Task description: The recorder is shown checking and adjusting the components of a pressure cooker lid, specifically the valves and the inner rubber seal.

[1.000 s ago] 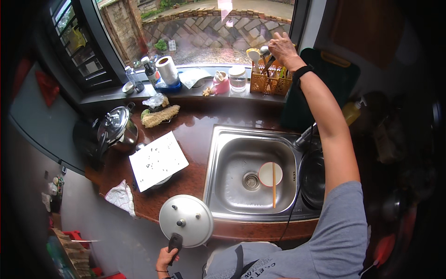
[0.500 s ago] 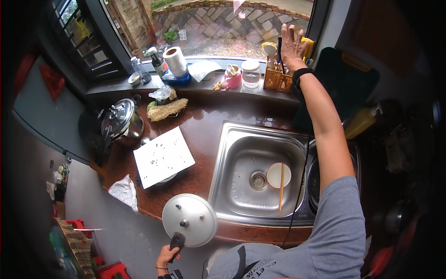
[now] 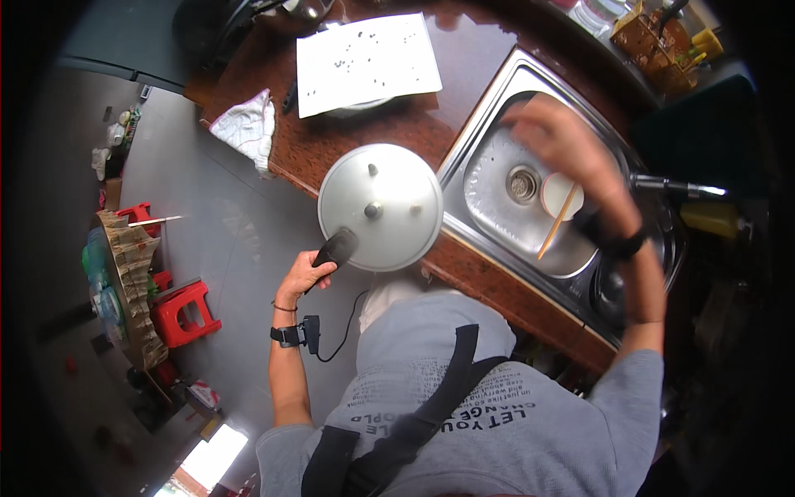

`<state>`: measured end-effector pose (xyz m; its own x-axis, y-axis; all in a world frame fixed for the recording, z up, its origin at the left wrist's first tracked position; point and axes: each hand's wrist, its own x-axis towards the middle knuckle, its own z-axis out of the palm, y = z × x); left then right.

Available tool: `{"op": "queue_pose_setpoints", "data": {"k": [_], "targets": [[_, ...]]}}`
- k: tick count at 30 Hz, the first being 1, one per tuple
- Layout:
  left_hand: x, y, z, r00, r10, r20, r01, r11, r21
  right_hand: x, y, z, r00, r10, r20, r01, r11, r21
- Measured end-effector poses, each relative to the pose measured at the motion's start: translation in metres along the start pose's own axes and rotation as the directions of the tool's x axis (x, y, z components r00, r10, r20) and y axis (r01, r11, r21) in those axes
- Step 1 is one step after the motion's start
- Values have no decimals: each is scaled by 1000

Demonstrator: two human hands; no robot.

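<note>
My left hand [image 3: 311,273] is closed round the black handle of a round silver-grey lid [image 3: 356,190], which has several small fittings on top. The lid is held by the counter's front edge, left of the sink. My right hand [image 3: 551,137] is over the steel sink [image 3: 484,232], smeared by motion, so its fingers are unclear. In the basin a white bowl [image 3: 551,192] lies beside the drain, with light wooden chopsticks [image 3: 550,236] across it. Above the lid, on the brown counter [image 3: 460,66], a white sheet [image 3: 368,62] dotted with dark bits covers part of a dish.
A cloth [image 3: 244,128] hangs at the counter's left corner. The faucet [image 3: 687,186] is at the sink's right, a yellow bottle [image 3: 708,217] below it. A utensil holder [image 3: 650,54] stands on the sill. Red stools [image 3: 182,315] and a cluttered table [image 3: 124,298] are at the left.
My right hand has come down from the utensil holder at the window to over the sink. My view has tilted down and turned. My left hand still holds the lid.
</note>
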<state>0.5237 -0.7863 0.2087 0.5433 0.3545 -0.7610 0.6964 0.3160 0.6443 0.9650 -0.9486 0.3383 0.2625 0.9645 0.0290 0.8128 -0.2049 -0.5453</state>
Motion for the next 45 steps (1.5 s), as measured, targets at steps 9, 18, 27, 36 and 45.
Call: {"op": "queue_pose_setpoints", "data": {"k": [9,18,27,36,45], "targets": [[-3,-7,1,998,18,61,-16,1000,-24,-74,-90,187,918,355,-178,-256,872,418],[1,-4,-4,992,66,109,-68,998,18,-64,-101,207,785,469,-405,-353,875,331],[3,-6,-5,985,126,118,-129,991,23,-45,-101,191,712,698,-72,-629,681,375],[4,-8,-3,988,134,76,-138,989,48,-53,-83,200,823,561,-94,-472,766,437],[5,-9,-5,991,107,85,-111,993,39,-60,-92,206,815,478,-328,-275,816,508]]}}
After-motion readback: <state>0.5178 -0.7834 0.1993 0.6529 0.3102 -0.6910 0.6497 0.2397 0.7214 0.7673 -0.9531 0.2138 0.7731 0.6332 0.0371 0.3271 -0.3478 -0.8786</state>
